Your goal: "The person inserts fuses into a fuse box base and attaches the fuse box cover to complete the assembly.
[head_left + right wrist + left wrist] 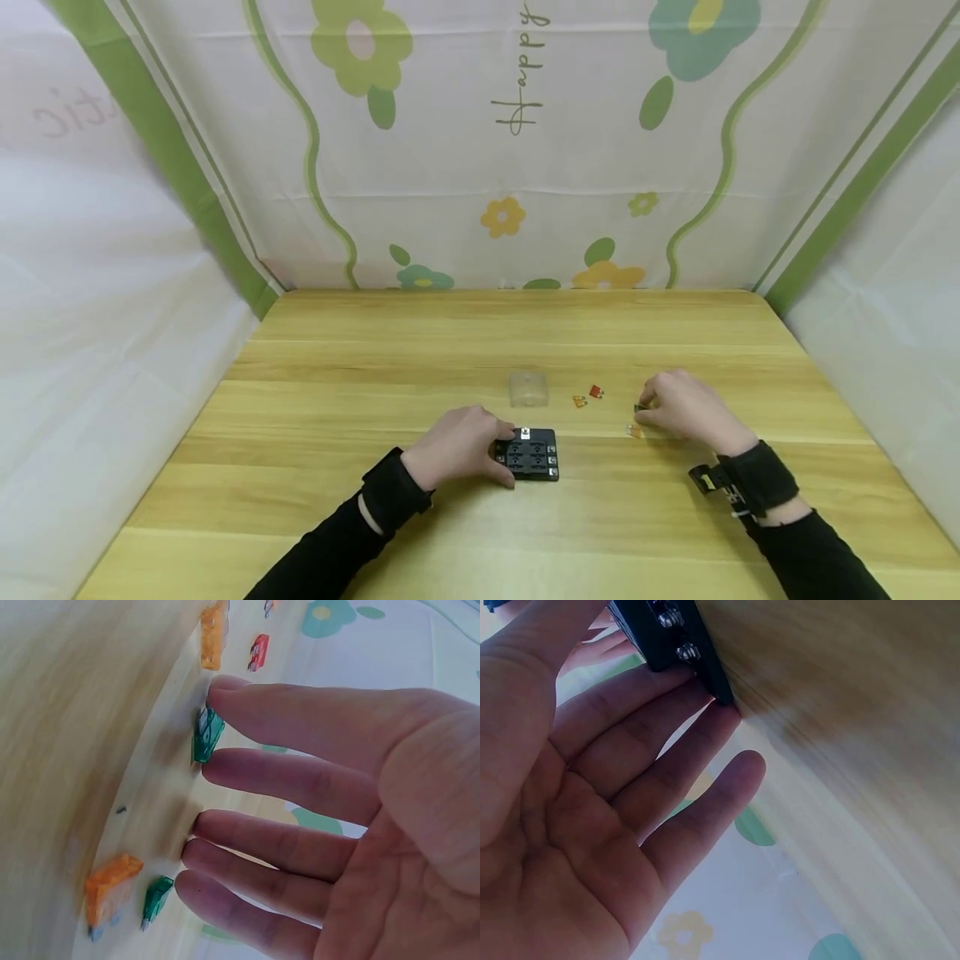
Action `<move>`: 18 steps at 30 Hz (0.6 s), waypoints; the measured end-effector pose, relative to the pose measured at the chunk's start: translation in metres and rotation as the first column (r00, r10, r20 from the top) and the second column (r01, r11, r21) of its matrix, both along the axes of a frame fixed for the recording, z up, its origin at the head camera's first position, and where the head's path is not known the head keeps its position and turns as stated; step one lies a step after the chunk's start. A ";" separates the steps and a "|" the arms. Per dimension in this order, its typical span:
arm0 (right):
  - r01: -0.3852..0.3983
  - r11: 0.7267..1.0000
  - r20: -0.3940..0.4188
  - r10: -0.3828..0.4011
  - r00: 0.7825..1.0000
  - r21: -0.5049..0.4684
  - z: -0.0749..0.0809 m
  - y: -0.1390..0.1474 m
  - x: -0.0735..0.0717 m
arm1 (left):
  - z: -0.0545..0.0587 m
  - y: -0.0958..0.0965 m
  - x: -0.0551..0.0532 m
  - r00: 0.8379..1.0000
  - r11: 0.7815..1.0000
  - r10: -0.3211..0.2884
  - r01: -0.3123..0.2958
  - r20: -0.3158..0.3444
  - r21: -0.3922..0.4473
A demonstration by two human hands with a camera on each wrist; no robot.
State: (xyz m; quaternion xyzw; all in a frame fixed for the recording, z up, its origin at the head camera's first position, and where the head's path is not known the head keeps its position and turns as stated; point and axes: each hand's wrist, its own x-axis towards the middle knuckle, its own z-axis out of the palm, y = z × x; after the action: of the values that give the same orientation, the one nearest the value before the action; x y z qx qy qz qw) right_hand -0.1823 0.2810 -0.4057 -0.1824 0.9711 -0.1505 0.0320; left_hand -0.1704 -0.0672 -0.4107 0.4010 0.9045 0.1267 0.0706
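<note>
"Happy" (519, 71) runs sideways on the white cloth (450, 150) beyond the far edge of the surface (337, 358); faint letters (78, 114) on the left-hand cloth (112, 250) and labels (526, 433) on the black block (527, 455) are unreadable

In the head view, the light is bright and soft, and it spreads quite evenly over the wooden table (360, 333); a pale glare lies on its near middle part. The left fabric wall (112, 292) looks almost washed out. Under the left hand (461, 446) there is a faint, soft-edged shadow. The left wrist view is much dimmer and bluish, with the palm (562, 877) in shade, while metal screws (688, 651) give small glints. The right wrist view is paler, rather hazy; soft shadows lie beside the right hand (397, 847).
</note>
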 end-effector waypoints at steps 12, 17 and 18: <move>-0.014 1.000 -0.011 0.014 1.000 -0.016 -0.003 -0.002 0.001 | -0.001 0.000 0.001 1.000 1.000 0.013 -0.013 0.016 -0.004; -0.025 0.998 -0.024 0.024 0.999 -0.049 -0.002 -0.001 0.002 | 0.001 0.001 0.001 1.000 1.000 0.006 -0.006 0.014 0.004; -0.027 0.998 -0.025 0.026 0.999 -0.054 -0.002 0.000 0.002 | 0.001 0.001 0.001 1.000 1.000 0.003 -0.003 0.013 0.006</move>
State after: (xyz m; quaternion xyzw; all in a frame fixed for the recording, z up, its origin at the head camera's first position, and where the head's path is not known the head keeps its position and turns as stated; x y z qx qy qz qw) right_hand -0.1801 0.2805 -0.4075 -0.1977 0.9645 -0.1743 0.0174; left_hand -0.1699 -0.0665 -0.4098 0.3990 0.9043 0.1321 0.0751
